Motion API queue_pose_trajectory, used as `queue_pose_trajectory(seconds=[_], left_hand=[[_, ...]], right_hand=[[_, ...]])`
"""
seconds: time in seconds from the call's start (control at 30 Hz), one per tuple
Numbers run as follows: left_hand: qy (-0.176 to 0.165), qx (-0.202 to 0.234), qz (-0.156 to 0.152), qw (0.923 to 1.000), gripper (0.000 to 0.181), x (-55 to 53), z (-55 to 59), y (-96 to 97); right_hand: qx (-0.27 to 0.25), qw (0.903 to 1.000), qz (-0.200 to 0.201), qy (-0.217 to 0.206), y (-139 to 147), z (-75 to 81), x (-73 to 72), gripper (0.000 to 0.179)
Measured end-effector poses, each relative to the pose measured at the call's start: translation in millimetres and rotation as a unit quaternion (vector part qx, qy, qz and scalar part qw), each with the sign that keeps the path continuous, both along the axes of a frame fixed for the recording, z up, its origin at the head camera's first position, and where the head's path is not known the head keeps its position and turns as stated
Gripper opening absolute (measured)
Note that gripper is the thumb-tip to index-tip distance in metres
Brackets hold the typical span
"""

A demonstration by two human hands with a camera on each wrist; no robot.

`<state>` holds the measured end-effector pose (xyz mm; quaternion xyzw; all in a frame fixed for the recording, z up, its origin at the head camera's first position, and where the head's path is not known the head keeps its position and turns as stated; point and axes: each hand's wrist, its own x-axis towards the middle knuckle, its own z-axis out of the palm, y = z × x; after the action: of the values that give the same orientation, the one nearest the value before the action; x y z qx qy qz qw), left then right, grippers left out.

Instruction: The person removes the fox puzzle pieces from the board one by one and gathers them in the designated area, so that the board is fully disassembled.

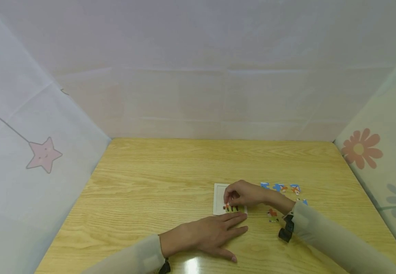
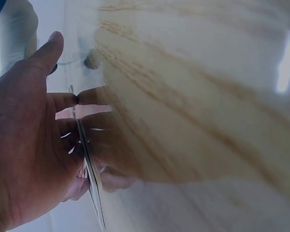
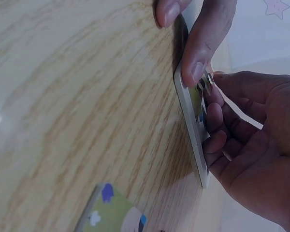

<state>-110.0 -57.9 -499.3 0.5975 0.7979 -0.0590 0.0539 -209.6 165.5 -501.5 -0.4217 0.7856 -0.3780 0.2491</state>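
A small white puzzle tray (image 1: 218,196) lies flat on the table, with fitted pieces (image 1: 234,209) showing a striped picture along its near side. My right hand (image 1: 246,193) is over the tray, its thumb and fingers curled down and pinching a puzzle piece (image 3: 210,79) close to the tray's surface. Most of that piece is hidden by the fingers. My left hand (image 1: 215,234) rests palm down with spread, straight fingers. One of its fingertips (image 3: 197,72) presses on the tray's near edge, and the thumb lies on the wood.
Loose puzzle pieces (image 1: 295,189) are scattered right of the tray, some partly behind my right forearm; another piece (image 1: 272,215) lies nearer me. The wooden table (image 1: 143,179) meets patterned cloth walls (image 1: 184,99) at the back and sides.
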Motion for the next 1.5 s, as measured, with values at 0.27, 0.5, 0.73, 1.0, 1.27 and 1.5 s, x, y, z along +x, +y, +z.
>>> queue_pose_trajectory(seconds=[0.27,0.5,0.73,1.0,1.27,1.5], left_hand=[[-0.005,0.001,-0.002,1.0,0.087,-1.3,-0.4,0.5],[-0.018,-0.004,0.006,0.9998,0.087,-1.9,1.0,0.4],[-0.027,-0.005,0.01,0.9996,0.087,-0.8,3.2,0.2],[-0.019,-0.004,0.006,0.9998,0.088,0.5,3.8,1.5],[-0.03,-0.009,0.008,0.9995,0.088,0.4,2.4,1.3],[-0.024,-0.009,0.01,0.9996,0.088,-0.7,1.6,1.1]], right_hand=[[0.0,0.9999,0.012,-0.008,3,0.4,-2.3,0.012],[-0.006,0.9996,0.019,-0.021,7,0.3,-4.4,0.015],[-0.028,0.999,0.006,-0.035,11,0.1,-3.1,0.016],[-0.03,0.9979,-0.035,-0.046,16,-3.0,-1.3,0.016],[-0.05,0.9957,-0.056,-0.054,31,0.4,4.0,0.016],[-0.069,0.995,-0.059,-0.043,50,7.5,7.5,0.016]])
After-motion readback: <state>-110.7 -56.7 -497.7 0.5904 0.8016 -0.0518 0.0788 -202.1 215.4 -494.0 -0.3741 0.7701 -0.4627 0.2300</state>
